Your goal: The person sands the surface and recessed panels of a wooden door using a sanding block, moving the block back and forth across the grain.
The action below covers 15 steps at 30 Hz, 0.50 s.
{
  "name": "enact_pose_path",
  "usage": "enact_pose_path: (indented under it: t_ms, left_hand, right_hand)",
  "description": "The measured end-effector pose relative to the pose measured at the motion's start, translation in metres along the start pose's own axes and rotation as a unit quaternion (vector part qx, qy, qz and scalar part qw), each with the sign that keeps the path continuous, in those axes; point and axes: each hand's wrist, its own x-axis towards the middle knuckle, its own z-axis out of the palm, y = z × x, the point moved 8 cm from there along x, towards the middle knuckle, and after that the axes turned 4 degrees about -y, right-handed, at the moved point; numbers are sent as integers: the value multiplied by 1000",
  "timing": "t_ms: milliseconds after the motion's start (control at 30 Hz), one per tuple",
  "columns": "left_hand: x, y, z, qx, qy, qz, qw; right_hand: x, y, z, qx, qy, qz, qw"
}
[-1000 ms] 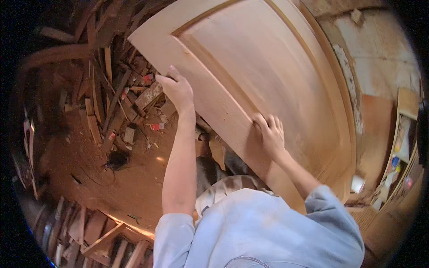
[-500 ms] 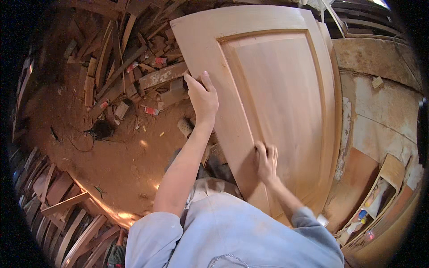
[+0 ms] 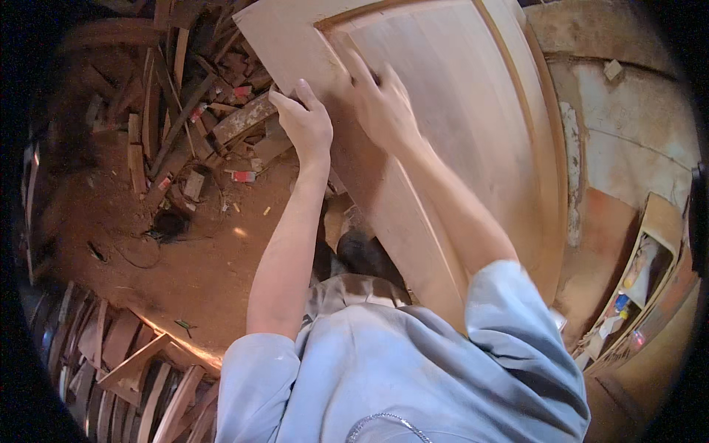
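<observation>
A pale wooden panel door (image 3: pixel 443 96) slants across the space before me, its raised darker moulding framing an inner panel. My left hand (image 3: pixel 306 129) is closed on the door's left edge, thumb and forefinger apart at the top. Against the inner side of the moulding near its upper left corner, my right hand (image 3: pixel 384 111) presses with the forefinger extended and the other fingers bent. A small dark spot shows between those fingers; whether it is a held thing or shadow I cannot make out.
Wood offcuts (image 3: pixel 244 118) lie heaped on the reddish dirt floor (image 3: pixel 221 273) at the far left. Several curved wooden pieces (image 3: pixel 177 406) stand at the lower left. On the right, a worn bench (image 3: pixel 591 221) holds an open wooden box (image 3: pixel 650 251) with small items.
My right hand has slid up and left along the moulding, from the middle of the door to near its upper corner. My left hand keeps its hold on the edge; the view has shifted.
</observation>
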Motion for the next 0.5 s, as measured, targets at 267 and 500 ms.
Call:
enact_pose_path:
  t_ms: [267,500]
  left_hand:
    - [-11,0,7,-58,-31,-46,997]
    - [-6,9,10,-31,-35,-32,998]
  right_hand:
    - [-214,42,-25,-136,-77,78,985]
    - [47,-7,10,-99,25,-17,995]
